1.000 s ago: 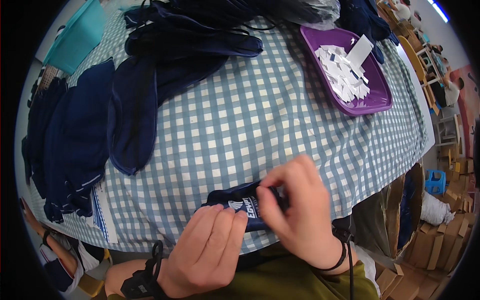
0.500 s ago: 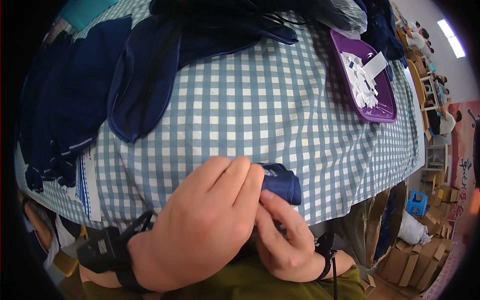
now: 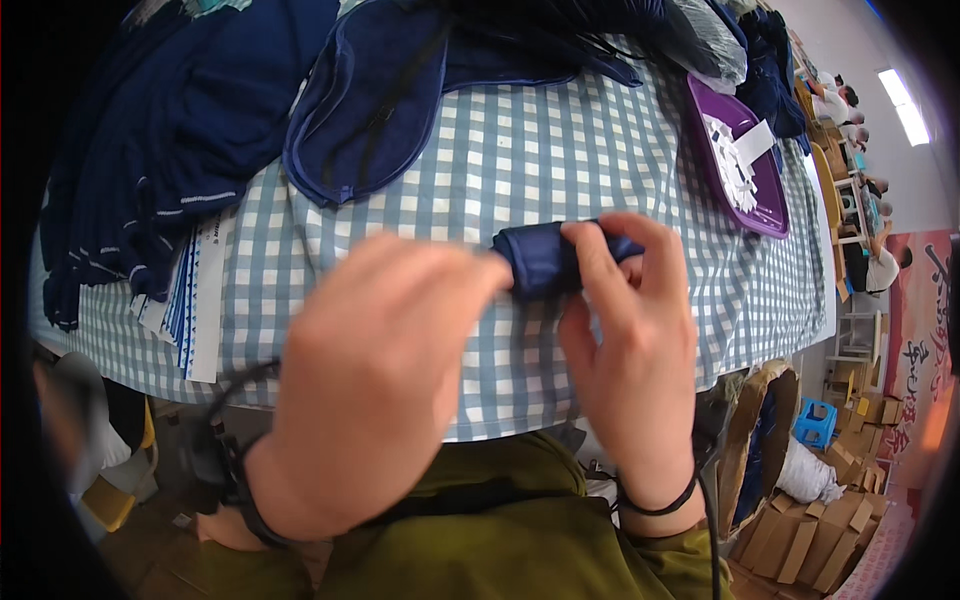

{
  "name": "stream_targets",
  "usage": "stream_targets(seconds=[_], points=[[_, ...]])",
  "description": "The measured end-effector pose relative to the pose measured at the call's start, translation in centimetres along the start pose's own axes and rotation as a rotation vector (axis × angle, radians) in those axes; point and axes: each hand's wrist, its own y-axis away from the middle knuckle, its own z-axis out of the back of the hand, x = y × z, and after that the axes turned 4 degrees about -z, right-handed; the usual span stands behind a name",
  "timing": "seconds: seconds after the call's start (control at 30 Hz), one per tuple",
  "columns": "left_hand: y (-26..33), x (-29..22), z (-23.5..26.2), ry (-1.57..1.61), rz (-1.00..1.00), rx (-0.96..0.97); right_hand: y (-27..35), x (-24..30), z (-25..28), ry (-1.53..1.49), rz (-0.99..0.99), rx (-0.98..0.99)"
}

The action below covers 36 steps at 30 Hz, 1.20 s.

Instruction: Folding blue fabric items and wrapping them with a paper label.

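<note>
A rolled-up bundle of navy blue fabric (image 3: 540, 262) lies across the middle of the checked tablecloth. My right hand (image 3: 635, 310) grips its right part, thumb and fingers closed round the fabric. Beside the left end of the roll is my left hand (image 3: 385, 350), its fingers curled and blurred by motion. The fingertips reach the edge of the roll, but whether they pinch it is not clear. A black strap with a dark device (image 3: 215, 465) sits at my left wrist, and a thin black band (image 3: 660, 500) circles the right one.
Navy garments (image 3: 200, 130) are heaped at the left over printed paper strips (image 3: 205, 310). An open navy fabric piece (image 3: 370, 110) lies farther back. At the right stands a purple tray (image 3: 775, 215) with white paper slips. Cardboard (image 3: 815, 535) and a blue stool (image 3: 815, 422) are on the floor.
The fabric roll has moved away from me, off the table's near edge. My right hand has shifted up and right and now lies over the roll; my left hand has moved left.
</note>
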Motion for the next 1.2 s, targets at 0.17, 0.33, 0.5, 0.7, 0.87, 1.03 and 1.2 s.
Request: stream_targets(seconds=[0.17, 0.33, 0.5, 0.7, 0.87, 1.03, 1.2], points=[[3.7, -1.3, -0.8, 0.145, -0.068, 0.059, -1.9, -0.6, 0.0, 0.085, 0.116, -0.029], [5.2, 0.0, -1.3, 0.177, -0.071, 0.174, -2.8, -1.0, 0.2, 0.118, 0.127, 0.034], [5.8, -0.3, -1.5, 0.136, -0.078, 0.120, -2.9, -1.2, 0.1, 0.072, 0.097, 0.012], [5.8, -0.5, -1.5, 0.155, -0.076, 0.077, -2.7, -1.0, 0.1, 0.268, 0.116, 0.017], [5.9, -0.9, -1.2, 0.184, -0.059, 0.023, -2.1, -2.9, 2.1, -0.046, 0.125, 0.014], [7.2, -1.9, -0.2, 0.152, -0.011, -0.219, 1.5, -4.2, 2.7, -0.974, -0.182, 0.024], [6.7, -3.2, -0.3, 0.308, 0.049, -0.249, 2.7, -5.8, 1.6, -1.871, -0.272, 0.147]])
